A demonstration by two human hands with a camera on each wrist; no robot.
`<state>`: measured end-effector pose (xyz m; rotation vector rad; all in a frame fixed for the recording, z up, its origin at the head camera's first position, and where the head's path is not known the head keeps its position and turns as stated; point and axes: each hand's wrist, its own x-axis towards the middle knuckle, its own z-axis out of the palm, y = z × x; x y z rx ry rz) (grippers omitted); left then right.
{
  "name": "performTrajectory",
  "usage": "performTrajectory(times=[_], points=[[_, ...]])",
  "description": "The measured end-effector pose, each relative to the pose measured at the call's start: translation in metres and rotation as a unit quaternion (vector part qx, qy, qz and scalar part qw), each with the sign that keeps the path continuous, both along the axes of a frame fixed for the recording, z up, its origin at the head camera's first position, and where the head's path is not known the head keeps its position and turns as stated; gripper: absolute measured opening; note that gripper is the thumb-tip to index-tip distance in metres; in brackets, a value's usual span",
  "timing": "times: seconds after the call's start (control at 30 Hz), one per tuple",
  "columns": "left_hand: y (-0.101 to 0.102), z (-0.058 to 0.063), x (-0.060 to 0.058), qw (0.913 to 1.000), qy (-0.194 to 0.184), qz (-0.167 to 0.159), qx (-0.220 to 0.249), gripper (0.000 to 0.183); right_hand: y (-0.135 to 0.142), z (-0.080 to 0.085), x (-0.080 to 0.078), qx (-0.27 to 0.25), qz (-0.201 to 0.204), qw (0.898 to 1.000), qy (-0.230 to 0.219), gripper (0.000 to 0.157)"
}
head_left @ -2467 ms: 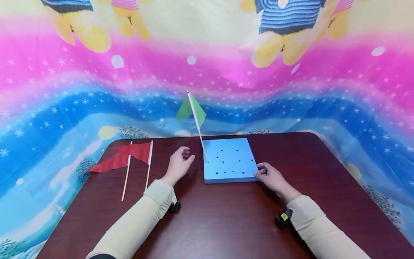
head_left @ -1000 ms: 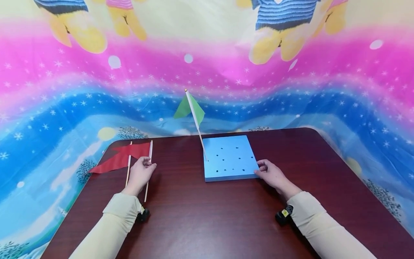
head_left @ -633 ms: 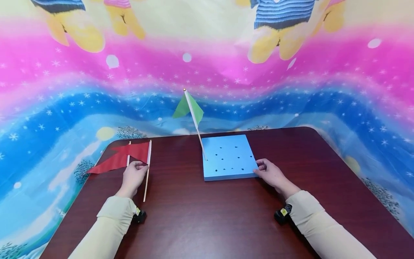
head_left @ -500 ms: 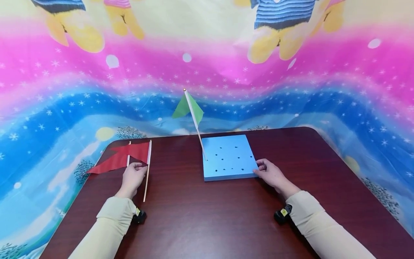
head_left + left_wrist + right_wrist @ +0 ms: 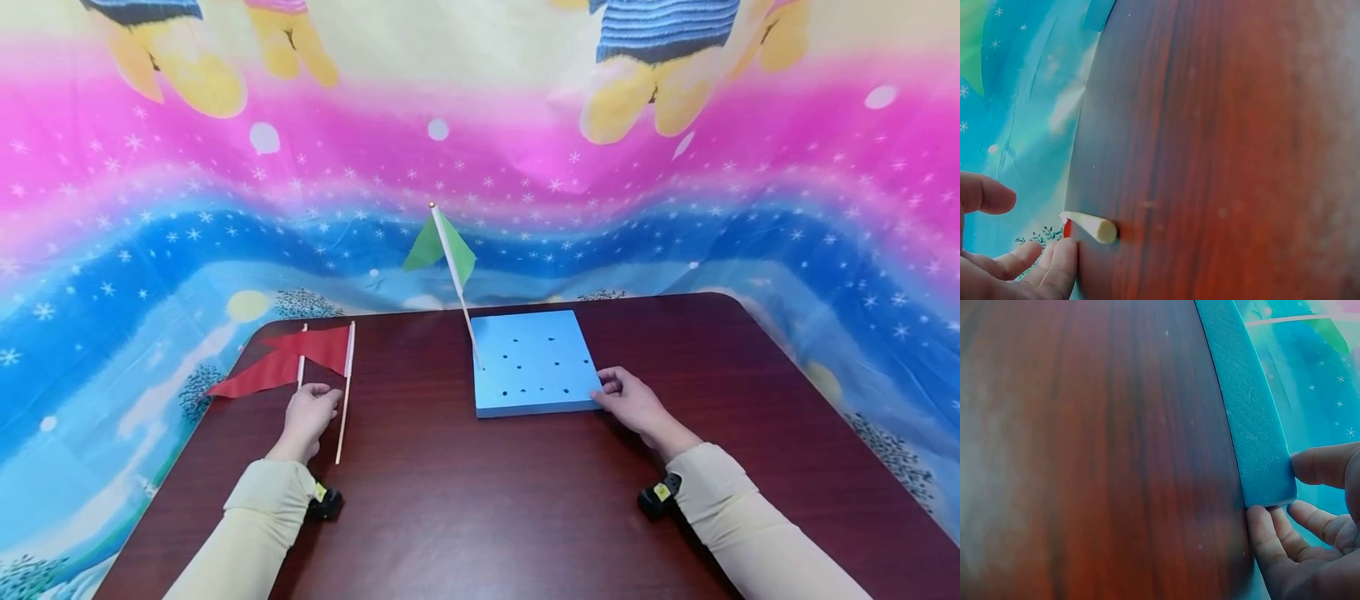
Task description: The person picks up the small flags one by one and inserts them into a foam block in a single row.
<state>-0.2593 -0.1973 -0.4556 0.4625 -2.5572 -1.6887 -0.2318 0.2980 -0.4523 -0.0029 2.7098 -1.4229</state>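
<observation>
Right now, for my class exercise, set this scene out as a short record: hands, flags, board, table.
Table: reddish-brown, wood-grained
Left hand: by two red pennant flags, thumb apart from fingers
Right hand: gripping the perforated blue board at its near right corner
Red pennant flags: lying left of the board
Green flag: leaning left, planted in the board near its left edge

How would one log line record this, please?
left hand: by red pointed flags; right hand: holding blue square board; green stick flag: in board
</observation>
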Motion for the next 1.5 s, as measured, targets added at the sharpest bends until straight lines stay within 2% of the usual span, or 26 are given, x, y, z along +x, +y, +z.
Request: performTrajectory(times=[0.23,0.47,0.6,0.73,0.93,1.0,1.17,1.37,1.5], points=[[-0.002,0.002,0.004,0.9992,-0.021,-0.035,0.003,0.048,0.001,-0.002,0.001,0.0,0.003,1.0,0.001,0.047],[-0.006,0.003,0.002,0.9984,-0.024,-0.048,0.015,0.042,0.0,-0.002,0.002,-0.002,0.002,1.0,0.001,0.048],[-0.007,0.005,0.001,0.9966,-0.022,-0.067,-0.043,0.034,0.0,-0.001,0.001,-0.002,0.0,1.0,0.003,0.047],[-0.006,0.006,0.001,0.99,-0.024,-0.081,-0.112,0.028,0.0,-0.002,0.0,-0.001,0.002,1.0,0.007,0.046],[-0.005,0.008,-0.002,0.9804,-0.019,-0.104,-0.166,0.02,0.001,-0.006,-0.001,-0.002,0.002,1.0,0.004,0.047],[-0.004,0.009,-0.005,0.9767,-0.017,-0.117,-0.179,0.021,0.001,-0.006,-0.001,-0.002,0.0,1.0,0.005,0.047],[-0.003,0.009,-0.01,0.9629,-0.007,-0.138,-0.231,0.039,0.002,-0.006,-0.001,-0.002,0.004,1.0,0.01,0.048],[-0.001,0.006,-0.013,0.9443,-0.002,-0.136,-0.299,0.033,0.002,-0.008,0.0,-0.003,0.005,1.0,0.004,0.048],[-0.002,0.006,-0.014,0.9405,0.002,-0.136,-0.311,0.034,0.002,-0.008,0.0,-0.005,0.007,1.0,0.009,0.047]])
